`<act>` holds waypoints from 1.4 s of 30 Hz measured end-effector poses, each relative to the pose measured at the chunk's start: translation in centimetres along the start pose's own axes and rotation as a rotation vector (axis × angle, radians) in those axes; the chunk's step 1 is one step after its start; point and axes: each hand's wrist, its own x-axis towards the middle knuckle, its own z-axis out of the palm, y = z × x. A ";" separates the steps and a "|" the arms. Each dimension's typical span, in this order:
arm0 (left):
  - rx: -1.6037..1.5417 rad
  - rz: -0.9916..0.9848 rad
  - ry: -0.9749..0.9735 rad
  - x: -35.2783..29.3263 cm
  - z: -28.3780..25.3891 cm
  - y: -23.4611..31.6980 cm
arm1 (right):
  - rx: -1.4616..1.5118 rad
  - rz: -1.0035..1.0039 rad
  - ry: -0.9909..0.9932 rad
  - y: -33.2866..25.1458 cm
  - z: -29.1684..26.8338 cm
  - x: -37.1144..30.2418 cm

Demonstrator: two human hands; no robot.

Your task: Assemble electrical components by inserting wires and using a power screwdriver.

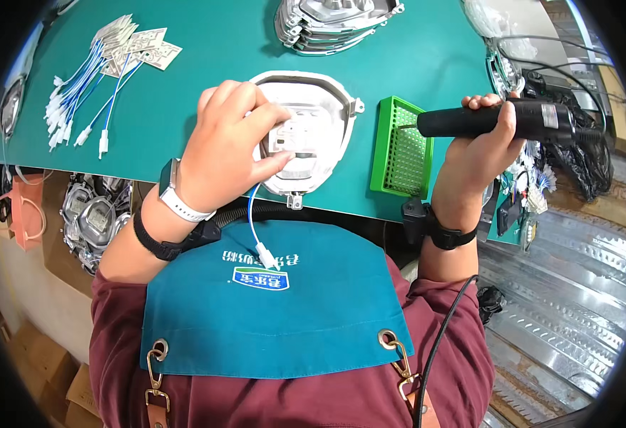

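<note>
My left hand (pixel 231 146) rests on a silver metal housing (pixel 327 114) lying on the green mat, its fingers pinching a small circuit board (pixel 295 135) inside it. A blue wire with a white plug (pixel 264 253) hangs from the board over the mat's near edge. My right hand (pixel 478 146) grips a black electric screwdriver (pixel 502 120), held level, its bit pointing left over a green perforated screw tray (pixel 397 150).
A green work mat (pixel 206 43) covers the table. A pile of circuit boards with blue wires (pixel 106 71) lies far left. Stacked metal housings (pixel 331 21) sit at the far edge. More housings (pixel 92 217) fill a box below left. Black cables (pixel 577 164) hang at right.
</note>
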 end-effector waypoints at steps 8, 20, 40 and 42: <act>-0.035 0.019 0.034 -0.3 0.4 0.3 | 0.238 -0.092 0.065 -3.1 -0.9 -0.1; 0.001 0.034 0.053 -0.5 0.7 0.1 | 0.368 -0.200 -0.601 -3.9 7.0 -5.9; -0.072 0.047 0.114 -0.5 0.8 0.0 | 0.379 -0.131 -0.685 -2.6 8.8 -5.6; -0.074 0.045 0.111 -0.6 0.8 0.0 | 0.358 -0.083 -0.648 -2.6 8.7 -5.6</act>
